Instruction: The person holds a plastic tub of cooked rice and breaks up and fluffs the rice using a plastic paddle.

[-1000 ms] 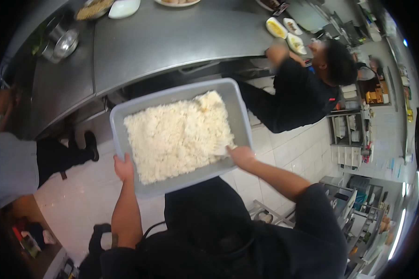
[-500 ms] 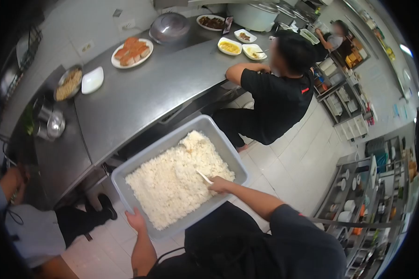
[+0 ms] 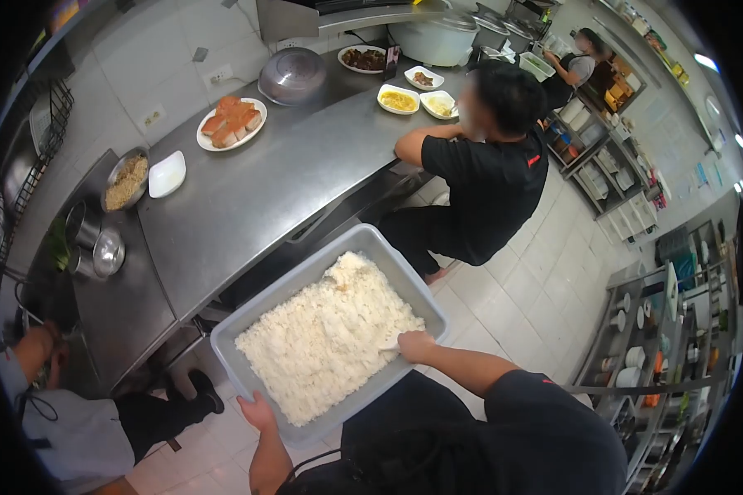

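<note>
A large grey rectangular tub full of white rice is held in front of my body. My left hand grips the tub's near left rim, with the fingers partly hidden by its wall. Over the right end of the rice, my right hand is closed round a pale utensil, whose tip lies in the rice. The tub is tilted in view, beside the front edge of the steel counter.
A person in black sits at the counter near small dishes. Another person in grey stands at the left. On the counter are a meat plate, a white dish and metal bowls. Shelves line the right.
The view has tilted up, showing more of the counter. My right hand with the utensil went from the tub's right side to mid-rice, then back right. My left hand stays at the rim.
</note>
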A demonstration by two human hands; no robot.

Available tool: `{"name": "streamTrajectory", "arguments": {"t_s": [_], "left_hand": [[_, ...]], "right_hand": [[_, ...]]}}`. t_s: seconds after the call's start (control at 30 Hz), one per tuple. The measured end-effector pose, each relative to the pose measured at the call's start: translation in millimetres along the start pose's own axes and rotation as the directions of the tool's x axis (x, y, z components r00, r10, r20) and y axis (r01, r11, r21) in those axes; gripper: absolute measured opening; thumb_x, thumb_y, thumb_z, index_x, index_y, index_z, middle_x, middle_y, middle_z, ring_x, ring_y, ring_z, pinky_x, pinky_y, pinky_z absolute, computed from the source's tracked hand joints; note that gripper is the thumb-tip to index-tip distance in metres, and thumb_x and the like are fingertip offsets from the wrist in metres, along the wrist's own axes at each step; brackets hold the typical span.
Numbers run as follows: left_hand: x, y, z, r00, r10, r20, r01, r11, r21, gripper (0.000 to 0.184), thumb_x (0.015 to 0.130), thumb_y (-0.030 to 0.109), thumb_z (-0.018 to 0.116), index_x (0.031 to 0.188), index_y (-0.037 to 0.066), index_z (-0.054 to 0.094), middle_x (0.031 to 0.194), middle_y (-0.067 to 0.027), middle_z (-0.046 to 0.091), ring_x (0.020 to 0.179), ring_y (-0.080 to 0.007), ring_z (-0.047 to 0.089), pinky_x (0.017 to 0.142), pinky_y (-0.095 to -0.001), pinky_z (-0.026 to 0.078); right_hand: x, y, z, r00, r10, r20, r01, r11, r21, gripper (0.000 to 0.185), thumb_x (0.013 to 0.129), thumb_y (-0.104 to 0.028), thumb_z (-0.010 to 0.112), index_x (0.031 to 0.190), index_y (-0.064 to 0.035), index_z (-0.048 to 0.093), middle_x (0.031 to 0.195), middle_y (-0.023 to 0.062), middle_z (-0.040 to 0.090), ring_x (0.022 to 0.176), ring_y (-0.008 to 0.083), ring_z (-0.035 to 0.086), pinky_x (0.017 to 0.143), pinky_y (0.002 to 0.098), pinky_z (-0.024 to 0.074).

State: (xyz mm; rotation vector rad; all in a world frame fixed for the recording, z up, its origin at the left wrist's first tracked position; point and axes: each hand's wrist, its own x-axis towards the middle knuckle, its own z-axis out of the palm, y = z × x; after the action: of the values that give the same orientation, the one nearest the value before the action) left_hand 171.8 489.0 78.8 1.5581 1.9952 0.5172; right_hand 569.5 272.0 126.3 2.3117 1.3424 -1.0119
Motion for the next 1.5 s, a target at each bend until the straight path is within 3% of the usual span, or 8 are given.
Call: {"name": "streamTrajectory", "arguments": {"t_s": [0.2,0.27,0.4,0.53,0.73,0.93,1.17,1.5], "left_hand": [[5,-2,0,1.000,-0.021,0.017,0.020,1.000,0.021,0.049,0.088,0.027,0.063,0.123,-0.006,0.052,0.110,-0.0298,0.066,0.101,-0.0465,0.063,0.089,-0.0501,0.048],[5,5,-2,1.000,-0.006,-0.002,0.006,0.999,0.033,0.049,0.088,0.027,0.063,0.122,-0.006,0.052,0.109,-0.0297,0.066,0.101,-0.0463,0.063,0.088,-0.0505,0.048],[4,-1,2,0.999,-0.035,0.013,0.035,0.999,-0.014,0.048,0.088,0.027,0.063,0.122,-0.006,0.052,0.108,-0.0297,0.066,0.100,-0.0462,0.063,0.088,-0.0507,0.049],[4,0,-1,0.998,-0.048,0.029,0.046,0.998,0.047,0.052,0.088,0.027,0.064,0.125,-0.006,0.051,0.108,-0.0298,0.066,0.102,-0.0460,0.063,0.088,-0.0500,0.049],[1,9,-4,0.998,-0.062,0.029,0.061,0.998,0.027,0.057,0.088,0.026,0.066,0.130,-0.007,0.048,0.111,-0.0286,0.066,0.104,-0.0452,0.063,0.089,-0.0491,0.049],[4,-4,1,1.000,-0.021,0.010,0.021,1.000,-0.003,0.053,0.087,0.024,0.066,0.128,-0.006,0.049,0.109,-0.0281,0.067,0.103,-0.0451,0.064,0.089,-0.0486,0.050],[6,3,-3,0.998,-0.055,0.019,0.056,0.998,-0.037,0.045,0.087,0.022,0.066,0.120,-0.004,0.053,0.106,-0.0271,0.068,0.099,-0.0449,0.065,0.087,-0.0491,0.050],[-1,13,-7,0.998,-0.057,0.011,0.058,0.995,-0.076,0.040,0.087,0.022,0.065,0.115,-0.003,0.054,0.104,-0.0272,0.068,0.099,-0.0456,0.064,0.086,-0.0498,0.050]], "right_hand": [[46,-4,28,0.927,0.002,0.376,-0.264,0.714,0.649,0.020,0.075,-0.013,0.070,0.076,0.0064,0.064,0.070,0.0152,0.065,0.052,0.0245,0.062,0.042,0.0388,0.0453],[41,-33,45,0.874,0.133,0.468,-0.486,0.273,0.830,0.028,0.079,-0.019,0.071,0.074,0.0058,0.059,0.062,0.0105,0.058,0.043,0.0181,0.051,0.035,0.0346,0.0344],[7,-25,20,0.919,0.096,0.382,-0.383,0.443,0.811,0.032,0.081,-0.026,0.072,0.089,0.0040,0.066,0.063,0.0098,0.059,0.044,0.0189,0.052,0.037,0.0343,0.0388],[-5,56,-24,0.943,-0.309,-0.122,0.329,0.921,0.211,0.048,0.082,-0.034,0.070,0.120,-0.0052,0.068,0.090,0.0179,0.071,0.081,0.0298,0.071,0.069,0.0407,0.0563],[-19,48,-87,0.973,0.096,0.210,-0.074,0.991,-0.110,0.041,0.083,-0.026,0.063,0.117,-0.0043,0.069,0.117,0.0208,0.068,0.110,0.0326,0.066,0.093,0.0465,0.0520],[24,42,-42,0.901,0.283,0.329,-0.400,0.833,0.381,0.037,0.077,-0.019,0.063,0.109,-0.0011,0.070,0.101,0.0167,0.073,0.089,0.0309,0.073,0.077,0.0460,0.0581],[27,38,-42,0.984,0.179,0.019,-0.159,0.912,-0.379,0.021,0.082,-0.019,0.066,0.095,-0.0065,0.076,0.098,0.0133,0.074,0.086,0.0298,0.074,0.068,0.0465,0.0591],[68,54,-11,0.942,0.222,0.250,-0.160,0.956,-0.246,0.023,0.086,-0.022,0.062,0.100,-0.0087,0.074,0.094,0.0134,0.073,0.081,0.0261,0.072,0.066,0.0470,0.0580]]}}
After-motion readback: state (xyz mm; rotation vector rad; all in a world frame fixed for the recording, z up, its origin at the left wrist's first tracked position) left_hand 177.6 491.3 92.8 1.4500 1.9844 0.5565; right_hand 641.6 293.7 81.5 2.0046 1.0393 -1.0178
